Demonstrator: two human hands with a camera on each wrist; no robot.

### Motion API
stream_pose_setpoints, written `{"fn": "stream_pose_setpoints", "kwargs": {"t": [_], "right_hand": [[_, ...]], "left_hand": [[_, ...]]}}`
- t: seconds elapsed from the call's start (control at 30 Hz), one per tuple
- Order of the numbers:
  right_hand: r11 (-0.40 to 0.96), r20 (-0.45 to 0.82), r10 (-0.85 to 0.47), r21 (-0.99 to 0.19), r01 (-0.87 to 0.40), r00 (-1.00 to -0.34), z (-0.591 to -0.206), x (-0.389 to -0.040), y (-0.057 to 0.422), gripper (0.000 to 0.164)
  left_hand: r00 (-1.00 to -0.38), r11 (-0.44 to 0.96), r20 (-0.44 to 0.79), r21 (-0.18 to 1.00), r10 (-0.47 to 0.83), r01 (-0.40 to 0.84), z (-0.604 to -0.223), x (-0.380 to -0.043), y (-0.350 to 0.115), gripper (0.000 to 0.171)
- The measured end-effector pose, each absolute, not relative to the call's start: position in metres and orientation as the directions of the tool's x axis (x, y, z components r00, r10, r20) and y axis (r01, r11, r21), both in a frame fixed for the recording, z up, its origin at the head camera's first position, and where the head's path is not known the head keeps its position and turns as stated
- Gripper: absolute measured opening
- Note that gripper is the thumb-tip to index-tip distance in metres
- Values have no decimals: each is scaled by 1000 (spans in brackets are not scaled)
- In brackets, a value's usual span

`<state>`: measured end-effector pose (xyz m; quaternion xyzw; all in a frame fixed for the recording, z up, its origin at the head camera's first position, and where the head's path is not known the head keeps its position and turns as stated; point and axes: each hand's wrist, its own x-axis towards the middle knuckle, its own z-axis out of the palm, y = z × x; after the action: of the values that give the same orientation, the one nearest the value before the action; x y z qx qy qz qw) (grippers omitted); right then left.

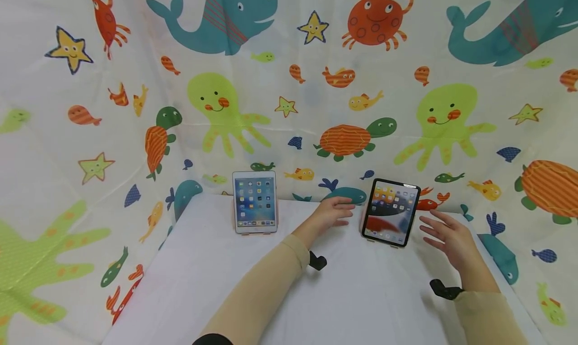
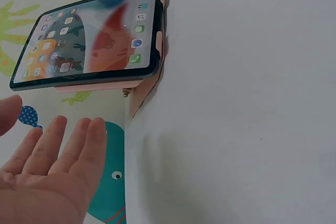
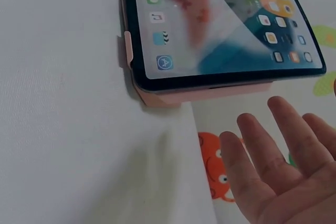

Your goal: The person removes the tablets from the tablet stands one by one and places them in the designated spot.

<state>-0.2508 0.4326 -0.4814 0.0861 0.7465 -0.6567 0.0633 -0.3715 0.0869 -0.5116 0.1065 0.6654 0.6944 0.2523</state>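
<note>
A black-edged tablet [image 1: 391, 212] leans on a pink stand [image 2: 144, 93] toward the back right of the table, its lit screen showing app icons. My left hand [image 1: 333, 213] is just left of this tablet, fingers extended and apart from it. On the other side, my right hand [image 1: 449, 237] has its fingers spread near the tablet's right edge. In the right wrist view, the right fingertips [image 3: 247, 121] sit below the tablet's side with a gap between. Neither hand holds anything. A white-framed tablet [image 1: 255, 202] stands upright farther left, also lit with icons.
A white cloth covers the table [image 1: 189, 280]. Behind and beside it hangs a curtain [image 1: 271, 129] printed with sea animals, close to the backs of both tablets. Black straps [image 1: 318, 261] show at the wrists, by the beige sleeves [image 1: 262, 290].
</note>
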Motion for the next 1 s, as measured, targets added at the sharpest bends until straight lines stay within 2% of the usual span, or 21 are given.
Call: {"fn": "stream_pose_setpoints", "kwargs": {"t": [0.33, 0.77, 1.0], "right_hand": [[135, -212, 46, -967, 217, -976, -482, -259, 440, 86], [130, -182, 17, -975, 182, -983, -477, -267, 447, 89], [128, -146, 2, -981, 145, -989, -475, -273, 450, 79]], "left_hand": [[-834, 48, -172, 984, 524, -173, -510, -377, 98, 53], [-802, 25, -108, 993, 587, -115, -501, -387, 111, 58], [-781, 20, -85, 995, 619, -93, -496, -392, 114, 59]]}}
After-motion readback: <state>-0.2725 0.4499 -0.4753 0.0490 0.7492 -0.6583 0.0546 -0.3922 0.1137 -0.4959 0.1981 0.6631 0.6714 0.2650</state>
